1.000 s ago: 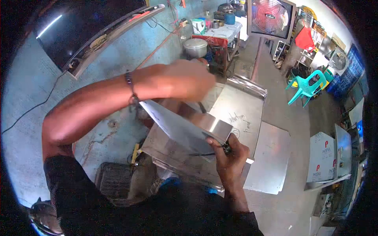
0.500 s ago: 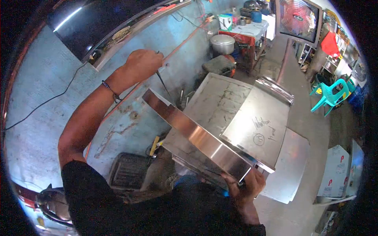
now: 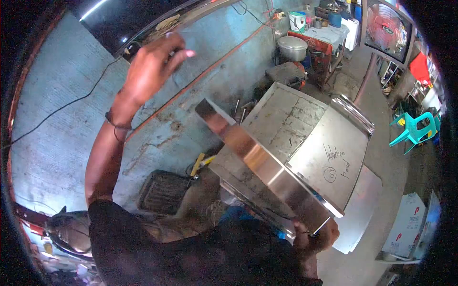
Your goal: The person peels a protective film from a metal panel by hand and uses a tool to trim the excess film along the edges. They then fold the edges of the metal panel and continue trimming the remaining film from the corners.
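My left hand (image 3: 155, 66) is raised in front of the blue wall, just below the ledge. Its thumb stands apart from the curled fingers and nothing shows between them; the hand is somewhat blurred. At the lower middle, my right hand (image 3: 317, 237) grips the near end of a bent, shiny sheet-metal panel (image 3: 253, 155). That panel stands on its edge, slanting across the metal worktop (image 3: 286, 114). Beyond it lies a flat metal sheet (image 3: 343, 155) with handwriting, including "Induction" and a circled mark.
A standing fan (image 3: 387, 31) and a green plastic chair (image 3: 417, 131) are at the right. Metal sheets (image 3: 367, 205) lie low beside the worktop. Boxed panels (image 3: 405, 224) lean at the lower right. A lidded pot (image 3: 292, 47) stands by the back table.
My left hand has moved up and left relative to the worktop, and its fingers have loosened. The thin dark pointed thing below it has gone from sight. My right hand keeps hold of the panel.
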The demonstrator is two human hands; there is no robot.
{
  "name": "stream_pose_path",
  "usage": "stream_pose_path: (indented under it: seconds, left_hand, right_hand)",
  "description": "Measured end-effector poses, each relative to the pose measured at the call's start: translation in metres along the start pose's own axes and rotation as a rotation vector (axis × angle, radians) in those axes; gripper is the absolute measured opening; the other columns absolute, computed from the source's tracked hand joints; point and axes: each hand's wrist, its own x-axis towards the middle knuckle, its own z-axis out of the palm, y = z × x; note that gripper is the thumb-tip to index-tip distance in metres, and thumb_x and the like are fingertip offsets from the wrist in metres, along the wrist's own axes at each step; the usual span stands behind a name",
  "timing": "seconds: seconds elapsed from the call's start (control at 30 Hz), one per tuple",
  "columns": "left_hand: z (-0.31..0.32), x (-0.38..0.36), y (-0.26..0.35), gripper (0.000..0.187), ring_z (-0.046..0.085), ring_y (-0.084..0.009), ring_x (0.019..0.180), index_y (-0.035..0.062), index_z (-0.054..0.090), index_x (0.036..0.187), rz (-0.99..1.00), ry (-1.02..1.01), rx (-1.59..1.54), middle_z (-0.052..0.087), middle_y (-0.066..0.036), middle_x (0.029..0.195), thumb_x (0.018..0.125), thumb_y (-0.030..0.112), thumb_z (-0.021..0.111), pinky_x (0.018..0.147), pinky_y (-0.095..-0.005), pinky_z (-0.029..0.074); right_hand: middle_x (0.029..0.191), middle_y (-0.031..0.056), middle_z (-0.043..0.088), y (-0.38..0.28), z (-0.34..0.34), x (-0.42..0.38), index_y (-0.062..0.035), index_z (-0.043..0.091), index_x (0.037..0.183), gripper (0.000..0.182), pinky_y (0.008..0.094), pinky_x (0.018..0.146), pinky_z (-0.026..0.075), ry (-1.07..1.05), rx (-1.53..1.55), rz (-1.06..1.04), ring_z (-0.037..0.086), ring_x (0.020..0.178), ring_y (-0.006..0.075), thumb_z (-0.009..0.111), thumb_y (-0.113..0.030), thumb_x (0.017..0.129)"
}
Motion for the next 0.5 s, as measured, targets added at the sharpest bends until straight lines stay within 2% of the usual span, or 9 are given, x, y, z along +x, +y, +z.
stream_pose_path:
  seconds: [0.1, 0.13, 0.17, 0.23, 0.3, 0.37, 0.4, 0.43, 0.5]
  left_hand:
    - [-0.008, -0.006, 0.036, 0.024, 0.065, -0.0231, 0.076, -0.0013, 0.062, 0.095, -0.049, -0.049, -0.219, 0.065, -0.011, 0.084, 0.09, 0.02, 0.072, 0.07, -0.0324, 0.05]
    - [-0.008, -0.005, 0.047, 0.021, 0.063, -0.0159, 0.075, -0.0013, 0.062, 0.093, -0.066, -0.017, -0.286, 0.063, -0.009, 0.082, 0.089, 0.017, 0.073, 0.068, -0.03, 0.049]
    - [-0.004, -0.005, 0.056, 0.021, 0.063, -0.0159, 0.075, -0.0013, 0.062, 0.093, -0.077, -0.008, -0.291, 0.063, -0.009, 0.082, 0.089, 0.017, 0.073, 0.068, -0.03, 0.049]
    - [0.005, -0.002, 0.076, 0.019, 0.061, -0.0242, 0.068, 0.0013, 0.065, 0.092, -0.143, -0.04, -0.771, 0.063, -0.011, 0.078, 0.088, 0.018, 0.073, 0.064, -0.0332, 0.048]
    - [0.028, 0.003, 0.102, 0.02, 0.056, -0.0184, 0.065, 0.0011, 0.063, 0.088, -0.061, 0.067, -1.003, 0.059, -0.009, 0.073, 0.089, 0.019, 0.073, 0.06, -0.0334, 0.044]
    - [0.043, 0.014, 0.122, 0.02, 0.054, -0.0116, 0.074, 0.0002, 0.059, 0.088, 0.029, 0.032, -1.03, 0.057, -0.005, 0.077, 0.091, 0.016, 0.072, 0.066, -0.0295, 0.044]
    - [0.049, 0.022, 0.13, 0.021, 0.053, -0.0118, 0.073, 0.0006, 0.058, 0.088, 0.027, -0.033, -1.03, 0.055, -0.006, 0.076, 0.092, 0.016, 0.071, 0.066, -0.0309, 0.043]
    - [0.058, 0.026, 0.139, 0.021, 0.051, -0.0128, 0.073, 0.0009, 0.057, 0.087, -0.056, -0.064, -1.174, 0.054, -0.006, 0.076, 0.093, 0.017, 0.07, 0.066, -0.0313, 0.043]
    - [0.061, 0.037, 0.146, 0.023, 0.051, -0.0113, 0.068, 0.0006, 0.057, 0.088, -0.212, -0.246, -1.371, 0.053, -0.004, 0.072, 0.094, 0.02, 0.068, 0.062, -0.0307, 0.043]
  right_hand:
    - [0.085, 0.0117, 0.068, 0.0, -0.006, 0.01, -0.0011, 0.069, 0.094, 0.051, 0.0405, 0.075, 0.047, -0.088, -0.14, 0.1, 0.062, 0.081, 0.0284, 0.085, -0.045, 0.073]
    - [0.08, 0.0083, 0.064, -0.003, -0.006, 0.021, 0.0004, 0.069, 0.094, 0.049, 0.0341, 0.07, 0.045, -0.06, -0.078, 0.103, 0.058, 0.074, 0.0217, 0.085, -0.042, 0.075]
    - [0.08, 0.0083, 0.064, -0.005, -0.007, 0.029, 0.0004, 0.069, 0.094, 0.049, 0.0341, 0.07, 0.045, -0.067, -0.085, 0.092, 0.058, 0.074, 0.0217, 0.085, -0.042, 0.075]
    - [0.076, 0.004, 0.06, -0.009, -0.007, 0.041, 0.0023, 0.068, 0.093, 0.05, 0.0298, 0.066, 0.043, -0.107, 0.059, 0.328, 0.054, 0.071, 0.0154, 0.083, -0.043, 0.077]
    - [0.074, 0.0032, 0.06, -0.011, -0.003, 0.05, 0.0039, 0.068, 0.092, 0.05, 0.0298, 0.064, 0.041, -0.057, -0.008, 0.273, 0.052, 0.07, 0.0132, 0.081, -0.043, 0.08]
    - [0.075, 0.0046, 0.062, -0.011, -0.007, 0.056, 0.0046, 0.069, 0.095, 0.051, 0.031, 0.062, 0.043, -0.072, -0.099, 0.266, 0.054, 0.068, 0.0145, 0.079, -0.044, 0.082]
    - [0.076, 0.0052, 0.064, -0.013, -0.001, 0.056, 0.0046, 0.068, 0.098, 0.053, 0.0308, 0.065, 0.044, 0.025, -0.05, 0.277, 0.055, 0.071, 0.0148, 0.077, -0.045, 0.083]
    - [0.076, 0.0052, 0.064, -0.019, -0.002, 0.063, 0.0046, 0.068, 0.098, 0.053, 0.0308, 0.065, 0.044, 0.033, -0.084, 0.265, 0.055, 0.071, 0.0148, 0.077, -0.045, 0.083]
    - [0.08, 0.0025, 0.063, -0.03, -0.009, 0.078, 0.0078, 0.065, 0.1, 0.065, 0.0289, 0.065, 0.047, -0.077, 0.226, 0.493, 0.055, 0.069, 0.0143, 0.087, -0.046, 0.073]
